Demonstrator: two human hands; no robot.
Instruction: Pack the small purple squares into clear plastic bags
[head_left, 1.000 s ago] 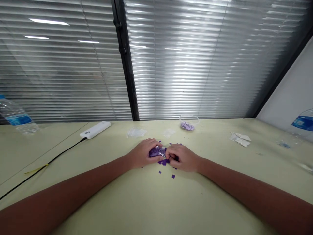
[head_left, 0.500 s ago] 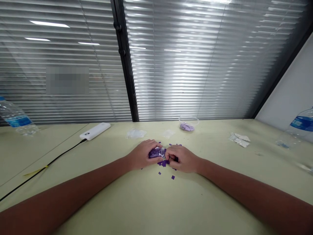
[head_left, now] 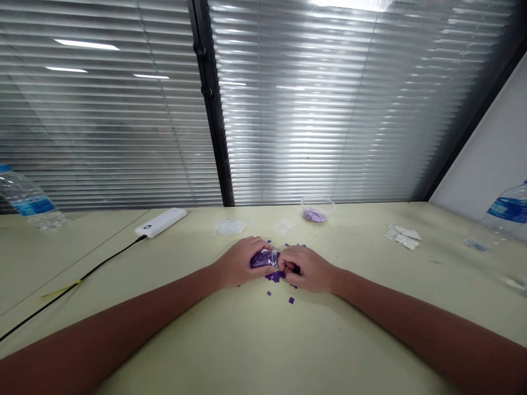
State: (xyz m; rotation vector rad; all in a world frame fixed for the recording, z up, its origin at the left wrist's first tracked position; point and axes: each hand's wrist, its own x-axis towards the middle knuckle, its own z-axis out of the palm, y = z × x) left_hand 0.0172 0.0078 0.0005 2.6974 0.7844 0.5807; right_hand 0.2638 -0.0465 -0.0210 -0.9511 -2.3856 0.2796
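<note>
You're clasping the clear plastic bag in your closed left grip, right grip pinching its end | bag holding many purple squares | some lying loose on desk

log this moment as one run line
left hand: holding clear plastic bag | right hand: holding bag | loose purple squares: scattered on table
</note>
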